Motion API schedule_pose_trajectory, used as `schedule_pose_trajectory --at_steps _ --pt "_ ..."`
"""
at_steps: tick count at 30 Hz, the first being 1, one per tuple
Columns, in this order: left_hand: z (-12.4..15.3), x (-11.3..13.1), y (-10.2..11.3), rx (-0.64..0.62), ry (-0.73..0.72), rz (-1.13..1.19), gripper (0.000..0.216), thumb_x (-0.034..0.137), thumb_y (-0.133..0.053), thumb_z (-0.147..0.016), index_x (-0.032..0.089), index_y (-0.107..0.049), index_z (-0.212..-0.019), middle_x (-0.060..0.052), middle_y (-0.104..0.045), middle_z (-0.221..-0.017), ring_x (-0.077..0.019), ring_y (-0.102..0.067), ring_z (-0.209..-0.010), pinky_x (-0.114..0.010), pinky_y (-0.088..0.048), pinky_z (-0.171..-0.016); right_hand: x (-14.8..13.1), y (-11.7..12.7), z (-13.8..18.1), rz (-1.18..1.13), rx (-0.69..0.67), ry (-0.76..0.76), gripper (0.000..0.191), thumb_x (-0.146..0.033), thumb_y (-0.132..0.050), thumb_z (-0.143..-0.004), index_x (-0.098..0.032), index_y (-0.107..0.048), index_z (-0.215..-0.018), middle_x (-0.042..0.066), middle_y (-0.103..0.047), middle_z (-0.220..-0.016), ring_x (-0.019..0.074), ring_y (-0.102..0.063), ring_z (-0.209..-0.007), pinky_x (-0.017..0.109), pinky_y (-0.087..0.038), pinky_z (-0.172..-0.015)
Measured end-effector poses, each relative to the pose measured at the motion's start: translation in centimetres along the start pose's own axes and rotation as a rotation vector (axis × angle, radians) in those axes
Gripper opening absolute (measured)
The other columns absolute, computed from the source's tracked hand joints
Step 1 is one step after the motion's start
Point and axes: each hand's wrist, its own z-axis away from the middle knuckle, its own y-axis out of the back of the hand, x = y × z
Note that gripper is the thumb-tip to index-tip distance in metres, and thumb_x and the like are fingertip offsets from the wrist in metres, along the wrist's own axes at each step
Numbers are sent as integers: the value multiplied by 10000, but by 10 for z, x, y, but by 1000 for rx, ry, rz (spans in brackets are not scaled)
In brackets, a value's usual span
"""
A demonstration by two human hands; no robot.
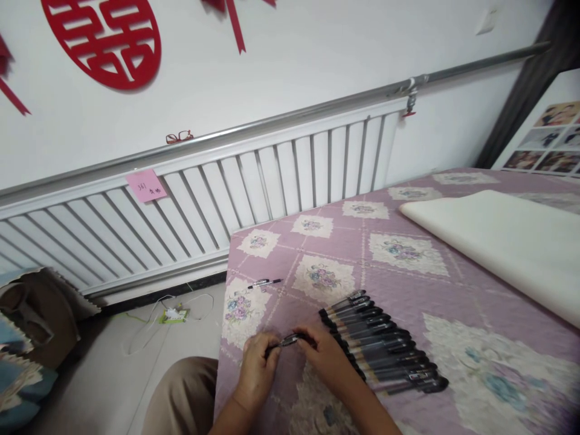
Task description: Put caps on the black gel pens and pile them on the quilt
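A dark pen (289,341) is held level between my two hands, just above the purple floral bedspread (290,257). My left hand (260,362) pinches one end of it, with the fingers closed. At the other end, the closed fingers of my right hand (319,347) grip the pen. Right beside my right hand lies a row of several black-capped pens (385,341), packed side by side. One single pen (264,283) rests apart on the bedspread, beyond my left hand.
A rolled white sheet (498,241) lies on the right of the bedspread. Behind stands a white radiator (272,178) with a pink note (146,185) and glasses (179,137) above. On the floor at left are a power strip (174,315) with cables and a brown container (43,314).
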Motion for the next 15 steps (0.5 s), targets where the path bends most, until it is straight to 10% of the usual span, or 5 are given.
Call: schedule_pose_trajectory --at_steps 15 --pt "5 0 0 22 -72 -73 141 190 -501 -848 230 -635 -868 -17 -662 -861 -202 -600 -853 -378 -439 -824 -1 -4 5 40 -23 -46 297 -207 -495 -769 -166 -698 -981 84 -720 -1011 229 -640 -987 367 -456 -925"
